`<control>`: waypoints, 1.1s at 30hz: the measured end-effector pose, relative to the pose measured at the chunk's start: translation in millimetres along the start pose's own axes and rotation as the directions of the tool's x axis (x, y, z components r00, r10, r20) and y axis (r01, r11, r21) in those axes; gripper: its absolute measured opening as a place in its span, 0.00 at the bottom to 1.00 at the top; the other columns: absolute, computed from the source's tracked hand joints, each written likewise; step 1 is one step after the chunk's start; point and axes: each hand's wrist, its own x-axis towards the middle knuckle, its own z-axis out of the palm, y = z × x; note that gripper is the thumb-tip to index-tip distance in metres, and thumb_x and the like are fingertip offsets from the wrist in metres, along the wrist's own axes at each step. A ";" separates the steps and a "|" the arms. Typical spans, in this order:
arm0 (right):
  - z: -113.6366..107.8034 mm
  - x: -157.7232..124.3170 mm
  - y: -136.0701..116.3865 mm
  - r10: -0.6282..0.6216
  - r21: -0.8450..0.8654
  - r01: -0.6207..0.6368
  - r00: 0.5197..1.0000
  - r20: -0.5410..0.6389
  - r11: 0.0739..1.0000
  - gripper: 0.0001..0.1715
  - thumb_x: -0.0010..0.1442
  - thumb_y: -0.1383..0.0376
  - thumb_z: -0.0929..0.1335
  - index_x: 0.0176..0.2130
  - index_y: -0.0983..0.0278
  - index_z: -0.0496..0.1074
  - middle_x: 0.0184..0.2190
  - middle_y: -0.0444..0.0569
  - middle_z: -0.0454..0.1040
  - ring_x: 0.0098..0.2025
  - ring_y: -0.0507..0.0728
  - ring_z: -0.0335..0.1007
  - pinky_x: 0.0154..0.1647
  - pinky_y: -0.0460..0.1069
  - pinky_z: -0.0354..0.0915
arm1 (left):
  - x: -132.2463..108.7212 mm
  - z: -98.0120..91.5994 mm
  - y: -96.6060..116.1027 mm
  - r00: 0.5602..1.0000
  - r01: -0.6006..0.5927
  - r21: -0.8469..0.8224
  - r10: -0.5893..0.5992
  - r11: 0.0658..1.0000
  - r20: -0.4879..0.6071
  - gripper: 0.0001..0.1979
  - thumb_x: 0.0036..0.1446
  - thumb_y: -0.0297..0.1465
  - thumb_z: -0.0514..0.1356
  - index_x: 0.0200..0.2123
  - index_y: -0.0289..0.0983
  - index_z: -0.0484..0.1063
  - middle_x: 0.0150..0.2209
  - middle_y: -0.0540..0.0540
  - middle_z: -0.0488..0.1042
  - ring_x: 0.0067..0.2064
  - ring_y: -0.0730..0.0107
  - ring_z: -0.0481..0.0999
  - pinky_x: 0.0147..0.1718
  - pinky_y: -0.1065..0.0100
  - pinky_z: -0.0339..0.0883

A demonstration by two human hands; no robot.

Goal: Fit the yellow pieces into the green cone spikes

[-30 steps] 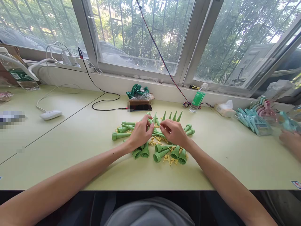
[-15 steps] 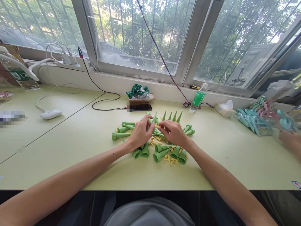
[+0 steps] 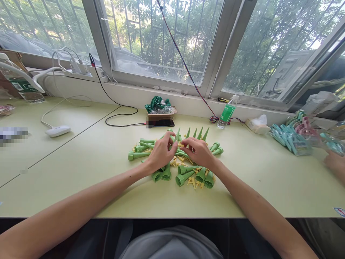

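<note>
My left hand (image 3: 161,151) is closed around a green plastic watering spike (image 3: 177,134), its pointed tip standing up past the fingers. A small yellow valve piece (image 3: 180,145) sits at the spike's side, pinched by the fingertips of my right hand (image 3: 199,151). How far it goes into the spike is too small to tell. Around both hands lie many more green spikes (image 3: 138,155), with open threaded ends on several nearest me (image 3: 182,178). Loose yellow pieces (image 3: 194,182) are scattered among them. Behind my right hand several green spikes (image 3: 199,133) stand tip up.
A phone (image 3: 163,123) on a cable lies before a small box with green wrapping (image 3: 159,105). A water bottle (image 3: 226,113) and tissue pack (image 3: 257,125) stand at the back. At right, another person's hand (image 3: 335,162) holds a teal packet near bagged teal items (image 3: 293,138).
My hands stay almost in place, with the yellow piece still against the spike. At the far right, the other person's hand has shifted slightly right with the teal packet.
</note>
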 end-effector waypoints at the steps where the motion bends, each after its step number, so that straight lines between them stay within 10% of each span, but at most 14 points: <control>1: 0.1 0.1 0.2 0.000 0.000 0.000 1.000 -0.001 1.000 0.07 0.66 0.61 0.67 0.39 0.63 0.71 0.34 0.48 0.75 0.26 0.50 0.64 0.31 0.46 0.60 | -0.1 -0.1 0.1 1.000 -0.001 0.002 0.001 1.000 -0.004 0.11 0.64 0.34 0.54 0.48 0.38 0.63 0.23 0.55 0.67 0.23 0.74 0.62 0.25 0.71 0.56; 33: 0.5 0.0 0.2 0.045 -0.080 -0.042 0.998 0.038 0.996 0.17 0.69 0.57 0.62 0.34 0.64 0.71 0.27 0.47 0.72 0.26 0.51 0.63 0.30 0.46 0.57 | -1.1 0.8 0.4 0.999 -0.031 0.009 0.031 0.999 -0.027 0.13 0.63 0.33 0.55 0.49 0.39 0.61 0.26 0.54 0.67 0.23 0.74 0.62 0.25 0.71 0.55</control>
